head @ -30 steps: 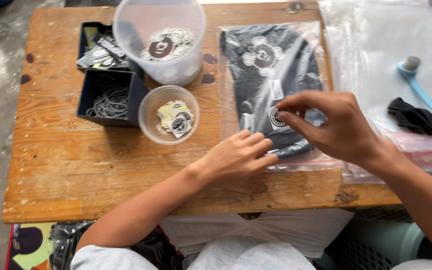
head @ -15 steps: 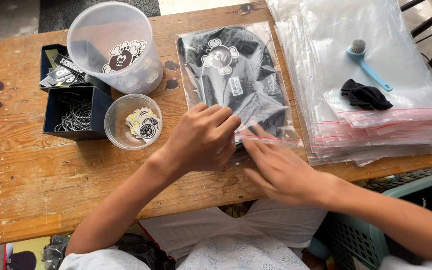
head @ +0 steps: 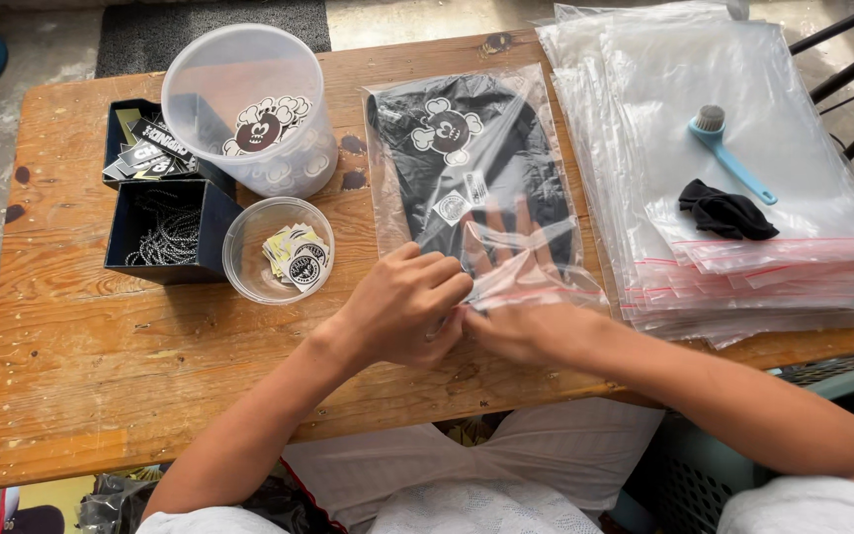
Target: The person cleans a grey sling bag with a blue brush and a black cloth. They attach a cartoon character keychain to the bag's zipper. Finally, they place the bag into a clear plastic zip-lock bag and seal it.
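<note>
My left hand (head: 402, 307) pinched the near edge of the clear bag (head: 476, 178), fingers curled tight. My right hand (head: 516, 297) lay flat, fingers reaching inside under the plastic, against the folded black garment (head: 457, 148). The bag's long axis ran straight away from both hands, its mouth nearest me.

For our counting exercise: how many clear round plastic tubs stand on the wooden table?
2: a tall tub of stickers at the back left, and a small low tub of stickers just in front of it, beside the dark boxes. None seems hidden.
</note>
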